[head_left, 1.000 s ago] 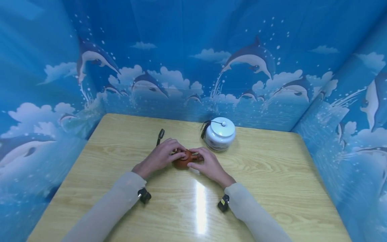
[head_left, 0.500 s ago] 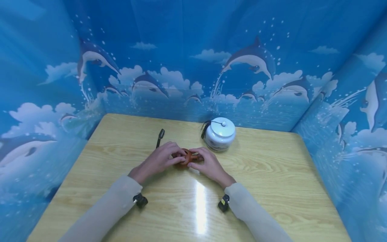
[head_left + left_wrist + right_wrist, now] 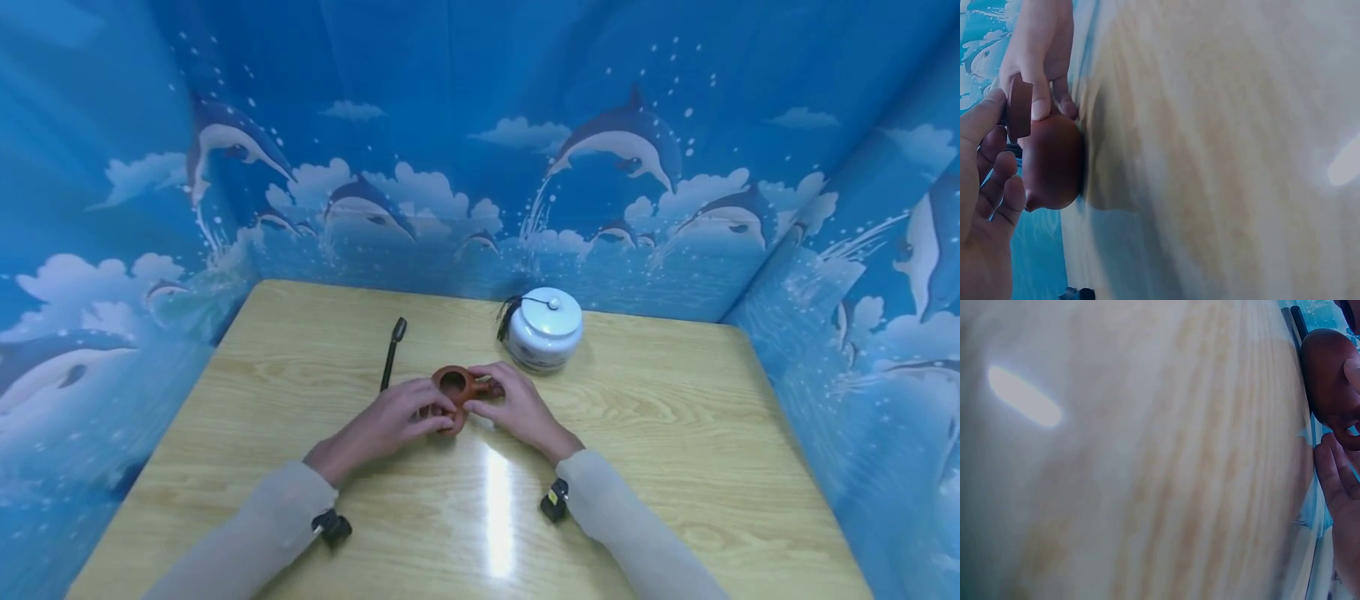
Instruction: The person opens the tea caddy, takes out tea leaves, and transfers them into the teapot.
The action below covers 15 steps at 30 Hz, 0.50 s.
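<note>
On the wood-grain table (image 3: 675,433), well in from its visible edges with room either side, the right hand (image 3: 517,407) grips the handle side of a smooth, rounded, reddish-brown teapot (image 3: 1054,165), mouth uncovered, while the left hand (image 3: 401,410) pinches its small matching lid (image 3: 1020,109) nearby.

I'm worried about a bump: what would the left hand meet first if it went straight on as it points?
Most likely the right hand, which holds the teapot. The left hand pinches the lid; depth is unclear, so it might pass above instead.
</note>
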Available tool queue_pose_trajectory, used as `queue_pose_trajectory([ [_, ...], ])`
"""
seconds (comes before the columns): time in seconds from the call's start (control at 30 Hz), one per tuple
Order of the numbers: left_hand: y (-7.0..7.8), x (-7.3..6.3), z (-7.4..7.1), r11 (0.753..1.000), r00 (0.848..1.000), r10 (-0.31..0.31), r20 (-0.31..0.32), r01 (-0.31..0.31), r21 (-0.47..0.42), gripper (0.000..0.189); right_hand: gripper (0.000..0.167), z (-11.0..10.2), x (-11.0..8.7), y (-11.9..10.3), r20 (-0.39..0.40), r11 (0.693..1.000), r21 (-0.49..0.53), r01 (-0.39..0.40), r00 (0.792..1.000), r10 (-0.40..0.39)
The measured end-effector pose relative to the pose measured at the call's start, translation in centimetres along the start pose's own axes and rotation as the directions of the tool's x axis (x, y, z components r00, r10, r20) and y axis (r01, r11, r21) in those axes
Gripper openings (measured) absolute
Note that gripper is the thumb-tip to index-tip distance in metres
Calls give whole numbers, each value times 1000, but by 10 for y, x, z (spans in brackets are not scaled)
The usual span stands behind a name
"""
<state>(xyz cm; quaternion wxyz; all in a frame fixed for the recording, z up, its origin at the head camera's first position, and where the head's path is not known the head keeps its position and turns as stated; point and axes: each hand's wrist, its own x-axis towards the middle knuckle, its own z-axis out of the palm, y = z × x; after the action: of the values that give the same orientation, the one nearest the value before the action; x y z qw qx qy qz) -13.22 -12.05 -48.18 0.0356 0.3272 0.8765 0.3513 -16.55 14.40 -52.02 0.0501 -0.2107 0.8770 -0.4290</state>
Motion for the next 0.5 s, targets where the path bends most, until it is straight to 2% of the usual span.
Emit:
queue_pose_trajectory([
  [0.07,0,-2,3,1000,1000,8,8,-8,-8,23,60,0,0,0,-3,1000,4,4,1000,-4],
  [0.27,-2,-6,12,999,998,-17,59,20,-38,21,60,0,1,-2,-2,1000,18,4,1000,-4],
  [0.5,-6,-10,21,998,996,-27,85,32,-52,20,60,0,0,-1,-5,1000,6,-1,1000,1],
])
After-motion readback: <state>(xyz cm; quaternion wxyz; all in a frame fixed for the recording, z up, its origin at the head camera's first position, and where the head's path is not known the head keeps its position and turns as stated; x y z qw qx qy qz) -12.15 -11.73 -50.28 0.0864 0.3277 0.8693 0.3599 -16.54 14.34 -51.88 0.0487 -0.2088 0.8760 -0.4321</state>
